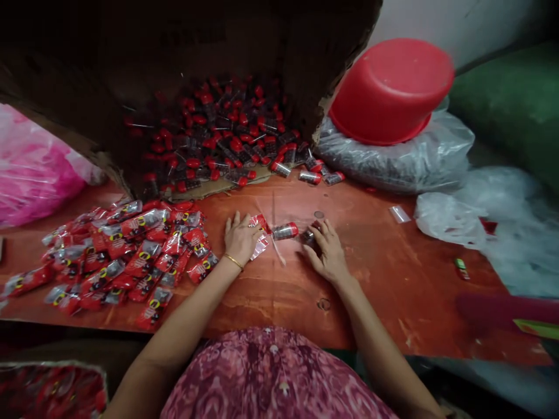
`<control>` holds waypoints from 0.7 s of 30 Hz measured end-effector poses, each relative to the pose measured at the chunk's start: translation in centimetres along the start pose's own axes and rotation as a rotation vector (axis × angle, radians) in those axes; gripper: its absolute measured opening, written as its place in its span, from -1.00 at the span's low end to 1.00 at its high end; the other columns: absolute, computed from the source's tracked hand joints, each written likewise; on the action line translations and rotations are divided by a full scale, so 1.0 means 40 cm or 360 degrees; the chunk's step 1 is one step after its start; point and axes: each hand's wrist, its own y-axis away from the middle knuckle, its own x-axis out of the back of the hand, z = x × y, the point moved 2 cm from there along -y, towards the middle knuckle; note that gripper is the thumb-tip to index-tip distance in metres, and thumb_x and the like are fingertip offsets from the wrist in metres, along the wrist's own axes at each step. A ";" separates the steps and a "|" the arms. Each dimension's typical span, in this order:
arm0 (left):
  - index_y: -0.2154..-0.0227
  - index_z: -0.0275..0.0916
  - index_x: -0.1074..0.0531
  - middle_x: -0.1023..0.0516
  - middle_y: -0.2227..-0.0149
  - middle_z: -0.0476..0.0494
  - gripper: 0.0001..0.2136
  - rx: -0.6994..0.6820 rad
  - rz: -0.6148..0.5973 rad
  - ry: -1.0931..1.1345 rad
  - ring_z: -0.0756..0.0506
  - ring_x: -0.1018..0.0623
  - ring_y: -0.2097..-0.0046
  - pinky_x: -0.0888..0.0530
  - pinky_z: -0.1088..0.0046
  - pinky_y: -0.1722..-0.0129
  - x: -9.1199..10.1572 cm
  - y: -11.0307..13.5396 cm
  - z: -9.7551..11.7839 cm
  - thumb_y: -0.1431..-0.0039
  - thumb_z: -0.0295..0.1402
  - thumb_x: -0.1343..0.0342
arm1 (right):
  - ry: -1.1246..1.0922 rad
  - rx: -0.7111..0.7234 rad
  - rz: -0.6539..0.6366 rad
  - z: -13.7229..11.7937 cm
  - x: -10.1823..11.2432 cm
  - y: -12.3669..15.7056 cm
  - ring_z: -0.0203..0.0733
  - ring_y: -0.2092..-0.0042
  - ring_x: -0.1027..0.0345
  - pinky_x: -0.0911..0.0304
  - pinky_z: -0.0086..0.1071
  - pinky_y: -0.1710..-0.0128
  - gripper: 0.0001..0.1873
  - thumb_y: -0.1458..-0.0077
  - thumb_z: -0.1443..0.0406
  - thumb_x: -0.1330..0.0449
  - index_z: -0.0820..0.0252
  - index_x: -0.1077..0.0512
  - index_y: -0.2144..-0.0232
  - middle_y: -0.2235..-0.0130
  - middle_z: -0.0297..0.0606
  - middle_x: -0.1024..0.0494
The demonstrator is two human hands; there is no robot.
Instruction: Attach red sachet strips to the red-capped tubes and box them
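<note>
My left hand (239, 237) rests on the red-brown table (384, 273), fingers closed on a small red and clear packet (260, 233). My right hand (326, 250) lies a little to the right, fingers curled over a small dark item (309, 235) that I cannot make out. Between the two hands lies a small clear-wrapped piece with a red cap (285, 231). A thin clear strip (276, 247) lies on the table just below it.
Several filled red packets (126, 250) are heaped at the left. A tipped cardboard box (209, 87) at the back spills red-capped pieces (222, 139). A red basin (391, 90) sits upside down on a clear bag (393, 157). Pink bag (35, 169) far left, white plastic (489, 215) right.
</note>
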 end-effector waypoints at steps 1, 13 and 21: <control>0.27 -0.06 -0.57 -0.42 -0.09 -0.20 -0.81 -0.0008 0.0006 -0.0002 -0.34 -0.21 -0.22 -0.08 -0.06 -0.16 -0.002 -0.002 -0.003 -0.09 -0.28 -0.09 | -0.0048 -0.0011 0.0058 -0.014 0.005 0.000 0.09 -0.24 0.00 -0.08 0.06 -0.12 -0.58 -0.10 0.15 -0.04 0.21 -0.36 0.03 -0.14 0.00 -0.28; 0.23 -0.13 -0.55 -0.36 -0.13 -0.22 -0.76 -0.0123 0.0385 0.0313 -0.28 -0.20 -0.24 0.05 0.01 -0.22 0.071 0.066 0.054 -0.12 -0.26 -0.03 | -0.1354 -0.0652 0.0018 -0.263 -0.027 -0.109 -0.28 0.42 -0.31 -0.23 -0.43 0.42 -0.69 -0.06 0.07 -0.09 0.20 -0.42 0.37 0.43 -0.31 -0.49; 0.29 -0.27 -0.52 -0.60 0.26 -0.17 -0.69 0.0472 0.0074 0.1703 -0.12 -0.54 0.21 -0.43 0.34 0.14 0.062 0.110 0.061 0.04 -0.16 -0.19 | -0.1523 -0.0840 0.0242 -0.286 -0.043 -0.095 -0.37 0.54 -0.07 -0.07 -0.48 0.53 -0.63 -0.08 0.06 -0.03 0.16 -0.23 0.62 0.61 -0.44 -0.23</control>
